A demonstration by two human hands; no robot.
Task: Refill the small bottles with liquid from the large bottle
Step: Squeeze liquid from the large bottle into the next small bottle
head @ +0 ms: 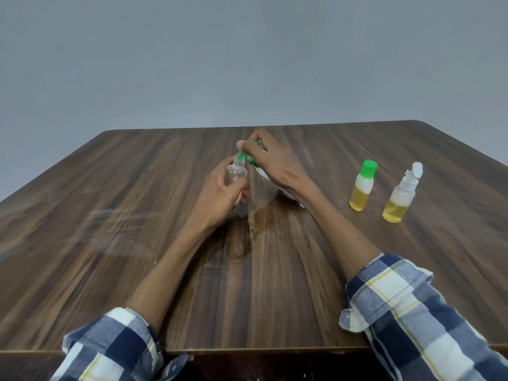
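Note:
My left hand (220,193) grips a small clear bottle (235,174) that looks empty, upright with its neck uncapped, over the middle of the wooden table (110,215). My right hand (272,163) grips a larger white bottle (264,175) from above. Its green top (243,155) is tilted against the small bottle's mouth. Most of that bottle is hidden under my hand. To the right stand a small green-capped bottle (361,188) and a small bottle with an open white flip cap (400,198). Both are about half full of yellow liquid.
A wet, shiny patch of spilled liquid (247,240) spreads on the table below my hands, toward me. A grey wall rises behind the table's far edge. My checked sleeves rest at the near edge.

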